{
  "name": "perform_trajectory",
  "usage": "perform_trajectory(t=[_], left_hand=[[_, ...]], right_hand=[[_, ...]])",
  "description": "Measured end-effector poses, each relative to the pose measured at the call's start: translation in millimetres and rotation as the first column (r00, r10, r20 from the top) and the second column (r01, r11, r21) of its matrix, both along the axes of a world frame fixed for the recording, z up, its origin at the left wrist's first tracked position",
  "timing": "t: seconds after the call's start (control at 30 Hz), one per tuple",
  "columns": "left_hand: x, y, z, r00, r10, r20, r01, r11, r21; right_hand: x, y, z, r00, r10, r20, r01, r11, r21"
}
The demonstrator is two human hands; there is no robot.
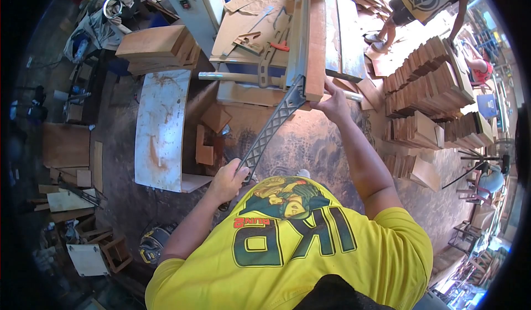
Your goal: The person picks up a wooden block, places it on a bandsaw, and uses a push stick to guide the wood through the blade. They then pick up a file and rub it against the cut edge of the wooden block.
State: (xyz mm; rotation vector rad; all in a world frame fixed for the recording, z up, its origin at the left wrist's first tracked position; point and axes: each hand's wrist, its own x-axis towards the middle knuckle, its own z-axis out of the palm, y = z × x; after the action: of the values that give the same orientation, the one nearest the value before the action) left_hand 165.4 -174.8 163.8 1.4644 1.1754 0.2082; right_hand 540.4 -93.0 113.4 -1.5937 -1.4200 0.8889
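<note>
Reddish-brown wood: plank (316, 50) at upper centre of frame, lengthwise beside grey rail (299, 39). Judged stiff, fairly heavy, hardly fragile, not slippery; best taken by near end and long sides. Black lattice stick (275, 123): probably light and rigid; best held by lower end. Left hand (227, 181), centre of frame: wrapped round that lower end. Right hand (336, 105): against plank's near end, fingers partly hidden; cannot tell whether clasped. Count: one plank, one stick, two hands, one white panel (160, 127) left of centre; stacked boards (428, 91) at right, too many to count.
</note>
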Motion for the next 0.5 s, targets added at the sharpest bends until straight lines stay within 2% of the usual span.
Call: perform_trajectory(t=[0.4, 0.5], left_hand=[[7, 9, 8, 0.999, 0.024, 0.029, -0.022, 0.997, -0.075], [9, 10, 10, 0.999, 0.028, 0.047, -0.023, 0.995, -0.094]], right_hand=[[2, 11, 3, 0.999, -0.012, 0.043, 0.011, 1.000, 0.017], [6, 13, -4, 1.000, -0.014, -0.008, 0.014, 0.999, 0.037]])
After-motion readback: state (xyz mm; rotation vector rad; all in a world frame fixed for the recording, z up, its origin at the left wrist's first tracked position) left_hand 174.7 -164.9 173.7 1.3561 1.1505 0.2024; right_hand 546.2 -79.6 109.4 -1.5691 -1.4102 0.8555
